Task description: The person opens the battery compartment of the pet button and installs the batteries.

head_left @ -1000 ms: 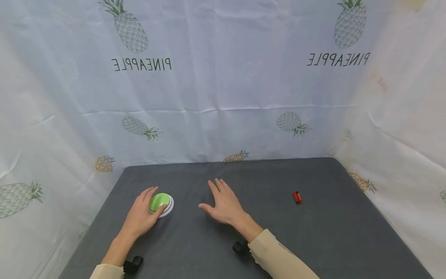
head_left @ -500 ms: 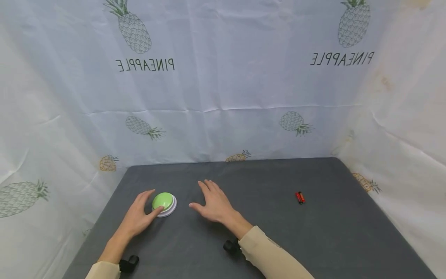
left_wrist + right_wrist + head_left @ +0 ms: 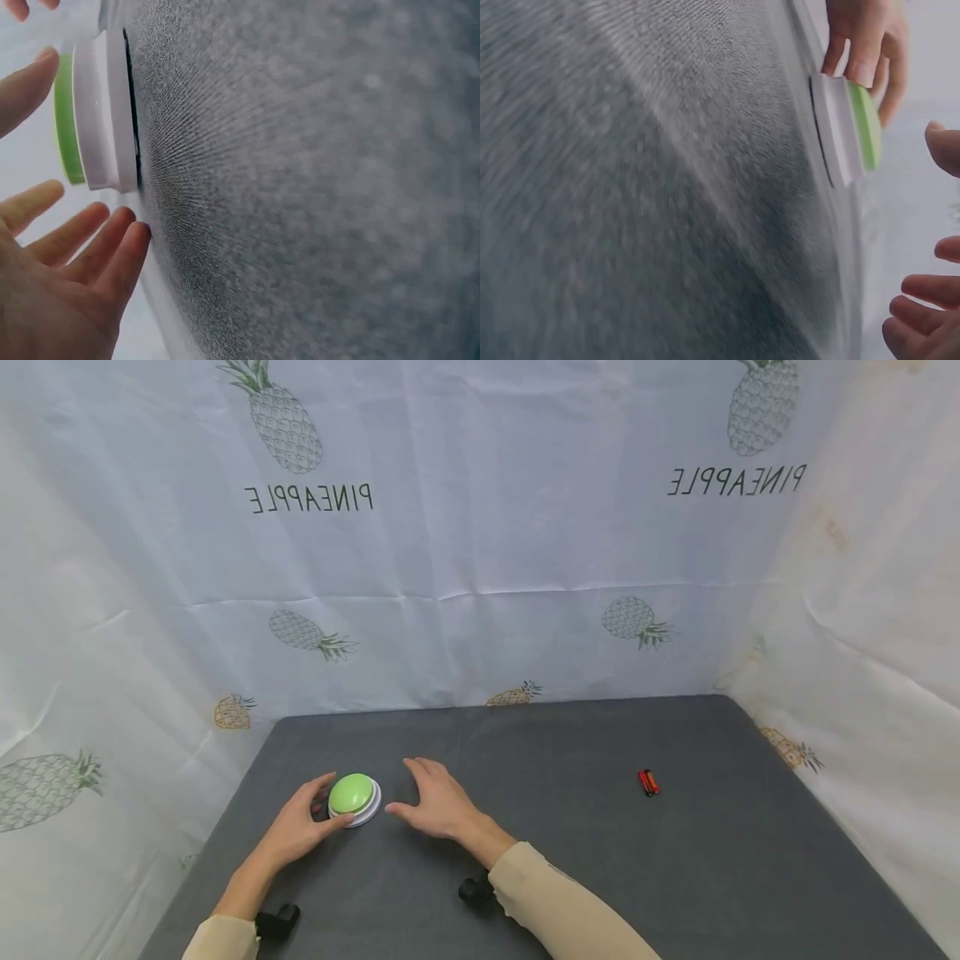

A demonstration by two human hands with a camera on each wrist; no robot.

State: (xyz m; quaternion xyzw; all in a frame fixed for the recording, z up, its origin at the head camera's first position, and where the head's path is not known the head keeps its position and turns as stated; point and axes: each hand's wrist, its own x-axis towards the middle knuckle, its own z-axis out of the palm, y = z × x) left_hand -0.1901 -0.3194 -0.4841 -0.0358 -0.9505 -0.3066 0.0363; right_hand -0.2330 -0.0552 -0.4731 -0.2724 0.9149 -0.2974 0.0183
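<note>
A round push button [image 3: 351,794] with a green dome on a white base sits on the dark grey table at left. My left hand [image 3: 295,827] is around its left side, fingers spread and thumb tip at the near edge of the dome. In the left wrist view, the push button [image 3: 103,112] stands between the thumb and the fingers [image 3: 90,247], which are apart from it. Just to the right of it, my right hand [image 3: 437,803] hovers with loosely bent fingers and thumb pointing towards it, holding nothing.
Two small red-and-black batteries [image 3: 648,782] lie side by side on the right part of the dark grey table [image 3: 570,827]. White pineapple-print curtains [image 3: 480,527] enclose the back and sides. Black wrist mounts [image 3: 277,922] show at both cuffs.
My right hand has moved left, closer to the push button. My left hand has drawn back from over the dome to its left side, leaving the green top uncovered.
</note>
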